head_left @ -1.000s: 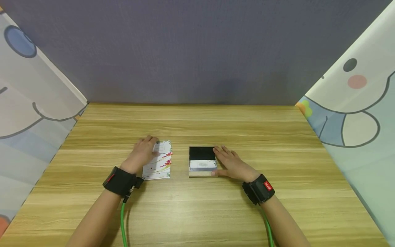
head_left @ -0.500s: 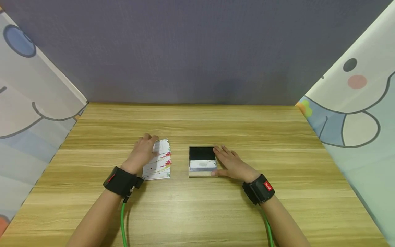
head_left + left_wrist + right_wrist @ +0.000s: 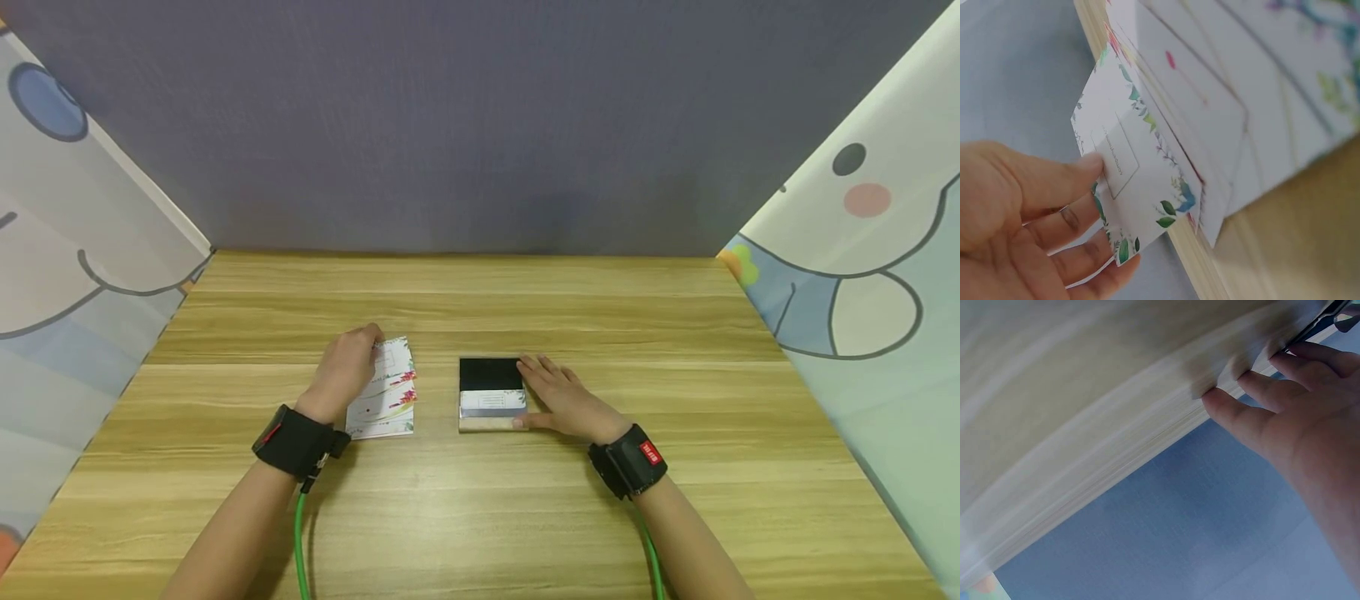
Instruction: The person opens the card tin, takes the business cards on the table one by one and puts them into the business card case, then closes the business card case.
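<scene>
In the head view my left hand [image 3: 347,367] is at the upper left of a fanned stack of white cards [image 3: 381,406] with floral prints. The left wrist view shows its thumb on the face of the top card [image 3: 1132,140] and fingers behind it, pinching the card, one end tilted away from the stack. To the right lies an open card case [image 3: 491,423] with a black lid interior and a white card [image 3: 492,399] in its tray. My right hand [image 3: 566,400] rests against the case's right side, fingers spread, thumb at the near corner, index finger at the far corner.
Both things lie on a wood-grain table [image 3: 480,517]. A grey partition [image 3: 480,125] rises along its far edge, with cartoon-printed panels [image 3: 855,292] at the sides. Green cables [image 3: 300,542] trail from the black wrist bands [image 3: 296,442].
The top card has shifted slightly and turned at the left hand, whose fingers have drawn in around its edge. The right hand and the card case have stayed in place.
</scene>
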`<action>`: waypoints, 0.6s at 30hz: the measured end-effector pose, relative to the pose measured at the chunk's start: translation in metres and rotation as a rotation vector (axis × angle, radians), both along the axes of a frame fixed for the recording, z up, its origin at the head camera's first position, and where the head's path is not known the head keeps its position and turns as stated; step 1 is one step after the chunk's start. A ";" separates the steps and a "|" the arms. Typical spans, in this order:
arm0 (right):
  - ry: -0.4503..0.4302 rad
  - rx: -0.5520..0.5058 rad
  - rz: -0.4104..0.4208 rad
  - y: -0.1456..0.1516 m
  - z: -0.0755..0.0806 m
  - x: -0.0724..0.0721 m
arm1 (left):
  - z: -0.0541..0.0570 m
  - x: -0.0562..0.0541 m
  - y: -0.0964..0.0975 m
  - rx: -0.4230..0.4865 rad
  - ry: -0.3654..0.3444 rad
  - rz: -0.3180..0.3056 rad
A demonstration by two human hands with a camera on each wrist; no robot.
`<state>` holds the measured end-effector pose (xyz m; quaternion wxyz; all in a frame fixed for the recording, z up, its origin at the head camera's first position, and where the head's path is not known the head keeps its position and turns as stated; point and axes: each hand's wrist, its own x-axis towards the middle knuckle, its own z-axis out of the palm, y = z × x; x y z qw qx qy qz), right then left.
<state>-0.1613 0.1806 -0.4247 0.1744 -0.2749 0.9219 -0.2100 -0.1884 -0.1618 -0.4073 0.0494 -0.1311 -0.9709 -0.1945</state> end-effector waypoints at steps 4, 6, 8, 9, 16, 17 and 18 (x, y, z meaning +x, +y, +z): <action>-0.005 0.000 0.000 0.000 0.000 0.000 | 0.004 0.000 0.004 0.009 0.011 0.012; -0.007 0.001 -0.001 0.000 0.000 0.000 | 0.006 0.000 0.006 0.017 0.004 0.015; -0.007 0.001 -0.001 0.000 0.001 0.000 | 0.008 0.001 0.009 0.023 0.003 0.015; -0.007 0.001 -0.001 0.000 0.001 0.000 | 0.009 0.000 0.011 0.027 0.004 0.010; -0.004 -0.005 0.000 0.000 0.000 0.000 | 0.013 0.000 0.026 0.049 0.016 -0.041; -0.004 -0.005 0.001 0.000 0.000 0.000 | 0.014 0.001 0.028 0.055 0.008 -0.050; -0.003 -0.006 0.001 0.000 0.000 0.000 | 0.014 0.001 0.031 0.064 -0.004 -0.059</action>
